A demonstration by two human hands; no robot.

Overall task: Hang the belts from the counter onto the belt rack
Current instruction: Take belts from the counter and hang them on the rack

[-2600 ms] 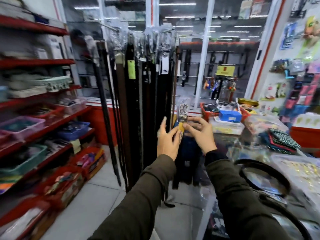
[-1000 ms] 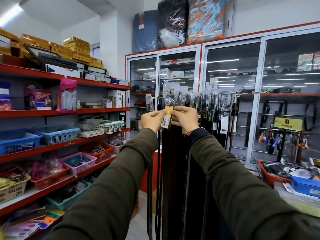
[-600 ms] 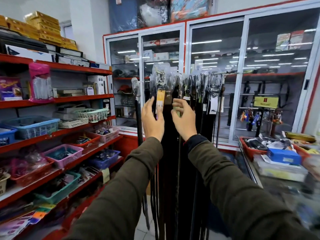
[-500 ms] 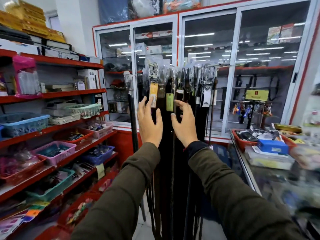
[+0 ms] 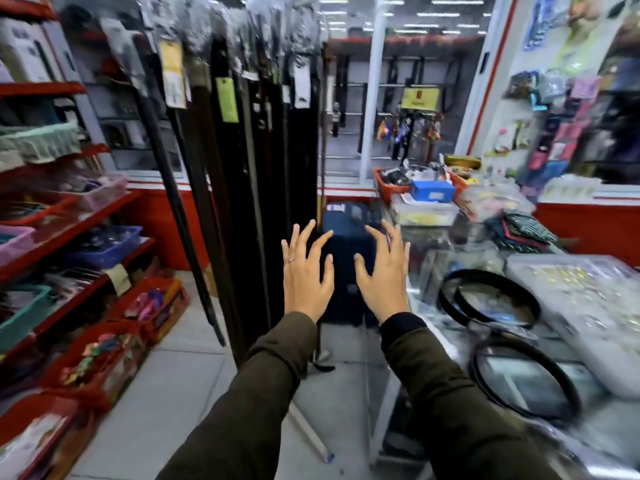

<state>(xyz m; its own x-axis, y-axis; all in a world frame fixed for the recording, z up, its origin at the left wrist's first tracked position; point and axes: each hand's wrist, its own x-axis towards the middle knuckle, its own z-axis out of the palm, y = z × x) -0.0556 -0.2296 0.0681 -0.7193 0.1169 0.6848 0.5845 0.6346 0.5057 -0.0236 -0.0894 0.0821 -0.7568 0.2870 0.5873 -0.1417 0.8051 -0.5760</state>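
Note:
Several dark belts (image 5: 242, 161) hang side by side from the belt rack, whose top is cut off by the frame; one carries a yellow tag (image 5: 171, 72), another a green tag (image 5: 227, 98). Two black belts lie coiled on the glass counter (image 5: 429, 268) at the right: one (image 5: 446, 299) nearer the rack, one (image 5: 571, 400) closer to me. My left hand (image 5: 306, 275) and my right hand (image 5: 382, 271) are held low in front of me, fingers spread, holding nothing, between the hanging belts and the counter.
Red shelves (image 5: 69, 233) with baskets of small goods line the left. A dark blue suitcase (image 5: 349, 223) stands behind my hands. Red and blue trays (image 5: 431, 190) and a clear box (image 5: 588, 306) sit on the counter. Glass cabinets fill the back wall.
Both hands let go of the yellow-tagged belt at the rack and dropped down, open. The view tilted down and right, bringing the counter belts into sight.

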